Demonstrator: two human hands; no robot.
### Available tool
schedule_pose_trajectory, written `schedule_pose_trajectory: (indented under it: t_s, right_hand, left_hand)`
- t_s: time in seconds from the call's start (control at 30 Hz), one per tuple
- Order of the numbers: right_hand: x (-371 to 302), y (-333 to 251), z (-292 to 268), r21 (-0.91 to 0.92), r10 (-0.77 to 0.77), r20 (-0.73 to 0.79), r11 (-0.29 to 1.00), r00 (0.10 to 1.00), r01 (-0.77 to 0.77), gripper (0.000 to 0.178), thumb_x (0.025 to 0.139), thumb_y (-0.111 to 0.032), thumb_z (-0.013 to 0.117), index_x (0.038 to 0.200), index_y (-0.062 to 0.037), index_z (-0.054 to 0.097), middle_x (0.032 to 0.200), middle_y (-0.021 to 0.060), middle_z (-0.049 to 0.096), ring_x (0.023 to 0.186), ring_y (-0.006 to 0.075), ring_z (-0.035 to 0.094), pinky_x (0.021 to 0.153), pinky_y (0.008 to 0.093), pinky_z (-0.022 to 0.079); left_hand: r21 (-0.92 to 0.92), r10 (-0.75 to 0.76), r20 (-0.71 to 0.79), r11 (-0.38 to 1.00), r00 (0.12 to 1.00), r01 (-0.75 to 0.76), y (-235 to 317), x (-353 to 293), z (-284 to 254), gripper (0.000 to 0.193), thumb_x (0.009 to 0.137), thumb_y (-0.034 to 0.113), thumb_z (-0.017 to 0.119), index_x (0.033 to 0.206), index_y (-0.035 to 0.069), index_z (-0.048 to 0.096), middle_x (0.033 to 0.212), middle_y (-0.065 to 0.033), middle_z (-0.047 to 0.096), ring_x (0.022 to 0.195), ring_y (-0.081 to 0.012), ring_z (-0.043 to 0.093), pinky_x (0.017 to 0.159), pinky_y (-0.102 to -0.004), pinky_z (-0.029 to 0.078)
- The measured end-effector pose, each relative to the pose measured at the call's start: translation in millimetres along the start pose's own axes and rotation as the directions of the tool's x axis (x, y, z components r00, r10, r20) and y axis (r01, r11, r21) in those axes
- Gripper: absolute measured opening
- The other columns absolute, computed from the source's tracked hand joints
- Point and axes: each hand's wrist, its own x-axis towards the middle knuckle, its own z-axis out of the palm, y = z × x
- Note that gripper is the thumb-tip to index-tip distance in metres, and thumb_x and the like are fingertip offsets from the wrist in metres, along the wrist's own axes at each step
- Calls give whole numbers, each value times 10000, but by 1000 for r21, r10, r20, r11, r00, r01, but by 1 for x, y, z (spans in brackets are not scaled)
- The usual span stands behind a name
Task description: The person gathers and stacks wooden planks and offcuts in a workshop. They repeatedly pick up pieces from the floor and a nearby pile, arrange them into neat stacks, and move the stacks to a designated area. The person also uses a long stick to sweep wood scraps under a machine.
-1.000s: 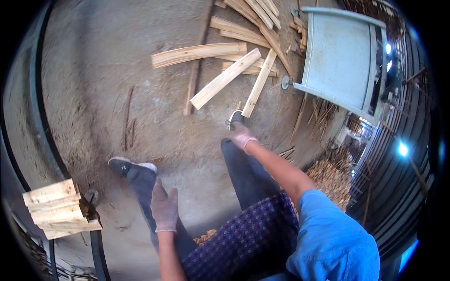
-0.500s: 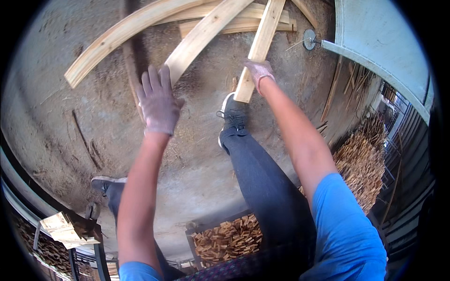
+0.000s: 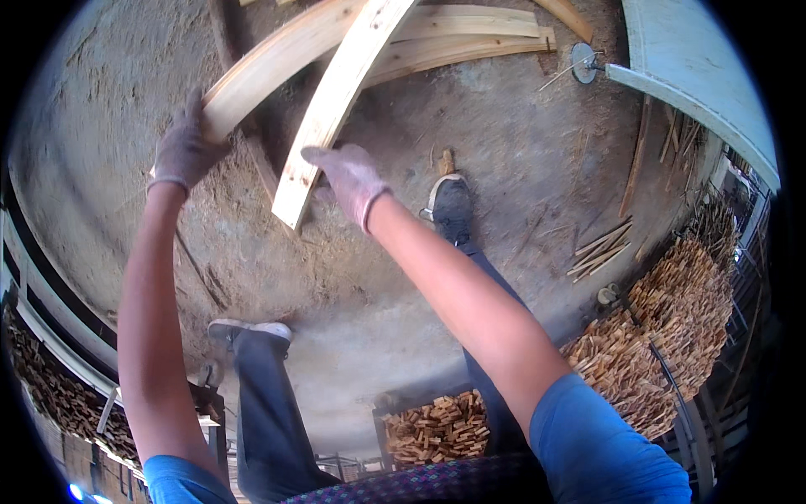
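Both my hands wear thin, light-coloured gloves. My right hand (image 3: 348,176) is closed around the near end of a pale wooden plank (image 3: 340,92), thumb on top, and the plank slants away to the upper right. Farther left, my left hand (image 3: 185,149) is at the near end of a second pale plank (image 3: 269,71), its fingers along the edge and its thumb by the end. That second plank passes behind the first one. More pale planks (image 3: 462,59) lie on the ground beyond, partly covered by the held plank.
Small cut wood pieces fill a box (image 3: 378,428) by my legs and form a large heap (image 3: 659,323) at the right. Thin sticks (image 3: 602,249) lie on the floor. A pale blue-grey metal panel (image 3: 697,67) stands at the upper right, near a round disc (image 3: 584,64).
My right hand has moved left with its plank, away from above my right shoe. My left hand, spread open before, has moved left and closed at another plank's end.
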Motion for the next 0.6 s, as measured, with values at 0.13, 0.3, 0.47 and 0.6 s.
schedule_pose_trajectory:
  t_s: [0.13,0.3,0.47,0.6]
  right_hand:
    - [2,4,11,238,8,135,971,991,-40,546,1055,-414,604,1416,-6,571,1399,157,621,1240,246,588,1051,438,504]
    - [-56,43,16,-237,-240,-144,950,960,202,554,1096,-367,471,1514,-3,480,1499,133,514,1371,218,448,1181,368,332]
    - [-124,87,46,-395,-312,-160,890,937,228,414,1095,-281,486,1328,43,596,1202,105,663,1106,195,617,968,318,480]
    - [-144,133,115,-898,-584,351,12,732,440,425,1091,-326,485,1318,2,630,1238,178,689,1117,318,671,932,414,525]
  left_hand:
    - [-334,51,218,942,975,25,2,-29,8,814,744,373,941,1381,21,576,1114,-154,738,987,-237,685,927,-361,548]
    - [-735,-11,406,590,914,334,81,-147,4,655,891,427,808,1379,37,612,1076,-151,758,1018,-226,713,914,-399,580]
    - [-908,-228,362,136,904,397,93,-280,-1,776,867,474,744,1410,-36,526,1337,-300,611,1236,-385,618,1077,-439,457]
    - [-867,-457,457,-37,763,497,39,-368,-56,689,895,416,727,1390,-28,547,1232,-221,675,1119,-323,667,993,-409,509]
